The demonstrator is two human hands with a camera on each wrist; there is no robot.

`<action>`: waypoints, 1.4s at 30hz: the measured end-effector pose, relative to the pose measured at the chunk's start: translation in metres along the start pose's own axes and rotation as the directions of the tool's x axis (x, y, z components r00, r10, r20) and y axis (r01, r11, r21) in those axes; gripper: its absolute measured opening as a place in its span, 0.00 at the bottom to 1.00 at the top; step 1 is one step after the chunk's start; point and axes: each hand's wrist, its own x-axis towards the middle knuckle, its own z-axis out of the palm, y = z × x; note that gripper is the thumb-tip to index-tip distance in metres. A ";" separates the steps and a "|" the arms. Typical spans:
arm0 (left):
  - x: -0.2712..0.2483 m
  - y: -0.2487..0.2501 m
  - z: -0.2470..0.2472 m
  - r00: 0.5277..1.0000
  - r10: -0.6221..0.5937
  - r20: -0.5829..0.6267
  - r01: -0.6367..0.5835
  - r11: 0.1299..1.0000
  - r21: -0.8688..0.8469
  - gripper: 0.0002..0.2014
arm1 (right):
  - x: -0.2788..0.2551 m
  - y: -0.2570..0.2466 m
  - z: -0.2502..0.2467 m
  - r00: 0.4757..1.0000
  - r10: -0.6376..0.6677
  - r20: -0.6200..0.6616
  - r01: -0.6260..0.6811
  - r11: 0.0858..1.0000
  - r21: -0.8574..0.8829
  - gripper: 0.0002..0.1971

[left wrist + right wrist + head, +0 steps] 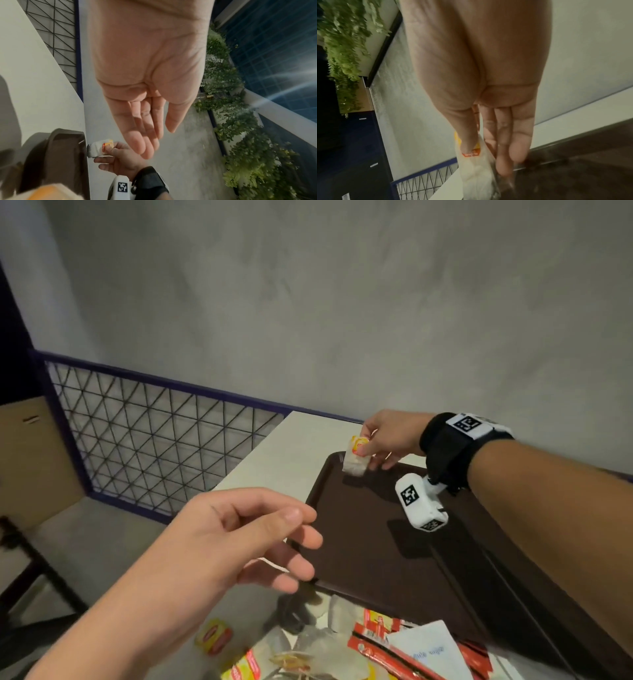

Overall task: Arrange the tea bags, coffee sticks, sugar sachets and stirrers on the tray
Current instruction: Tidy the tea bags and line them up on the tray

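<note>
Brown tray (394,559) is lying on the white table (274,460). Left hand (239,542) is hovering near its left rim, fingers loosely spread, holding nothing. Right hand (387,440) is pinching a tea bag (356,457) over the tray's far-left corner.

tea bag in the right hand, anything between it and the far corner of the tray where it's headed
Nothing visible. The right hand pinches the tea bag just above the far left corner of the brown tray, and the tray surface under it is bare. The left hand hovers open nearer the camera, off to the side, not in the path.
</note>
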 end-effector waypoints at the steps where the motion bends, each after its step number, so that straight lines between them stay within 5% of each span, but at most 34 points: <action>1: 0.001 -0.001 0.000 1.000 -0.008 -0.003 0.008 1.000 0.002 0.08 | 0.009 0.000 0.004 1.000 0.005 0.010 -0.005 1.000 -0.001 0.06; 8: 0.008 -0.009 -0.005 0.997 0.020 -0.075 -0.021 1.000 -0.022 0.12 | 0.045 0.010 0.027 0.996 0.079 0.047 -0.076 0.996 -0.050 0.02; 17: 0.010 -0.007 -0.009 0.993 0.044 -0.112 -0.049 0.998 -0.042 0.11 | 0.058 0.018 0.030 0.993 0.099 -0.063 -0.098 0.995 0.022 0.08; 24: 0.009 -0.004 -0.005 0.992 0.044 -0.121 -0.050 0.998 -0.049 0.10 | 0.062 0.018 0.033 0.984 0.131 -0.120 -0.123 0.990 0.070 0.17; 29: 0.009 -0.004 -0.003 0.991 0.035 -0.126 -0.040 0.998 -0.040 0.09 | 0.066 0.018 0.035 0.983 0.134 -0.122 -0.117 0.984 0.135 0.38; 33: 0.008 -0.002 -0.002 0.992 0.022 -0.123 -0.024 1.000 -0.018 0.09 | 0.064 0.016 0.038 0.987 0.120 -0.104 -0.109 0.988 0.109 0.46; 42: 0.008 -0.004 -0.003 0.992 0.026 -0.122 -0.029 0.999 -0.025 0.13 | 0.063 0.012 0.044 0.985 0.100 -0.144 -0.107 0.993 -0.043 0.47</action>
